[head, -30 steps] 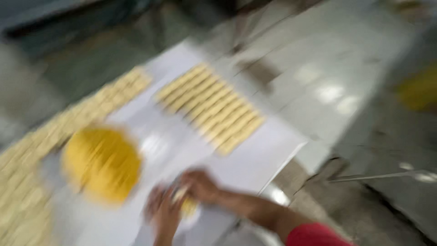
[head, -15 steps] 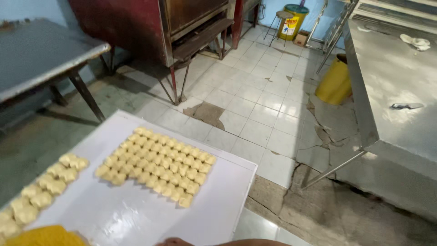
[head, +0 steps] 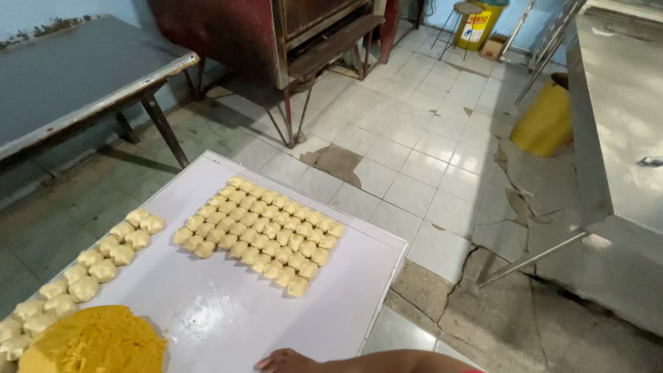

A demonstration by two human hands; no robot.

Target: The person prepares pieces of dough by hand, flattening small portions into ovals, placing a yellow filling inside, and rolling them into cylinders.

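Only one of our hands [head: 286,360] shows, at the near edge of the white rectangular board [head: 207,314], resting flat on it and holding nothing; which hand it is we cannot tell. Nearest it, the mound of yellow dough [head: 93,342] sits at the near left corner. Toward the far edge lies a tight block of small pale shaped dough pieces [head: 259,235], seemingly finished; a looser row [head: 90,266] runs along the left edge, so we judge shaping partway done.

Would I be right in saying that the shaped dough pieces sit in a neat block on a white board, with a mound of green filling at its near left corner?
Not quite: the head view shows the mound is yellow-orange, not green. The rest holds: the shaped dough pieces sit in a neat block on the white board, with the mound at its near left corner.
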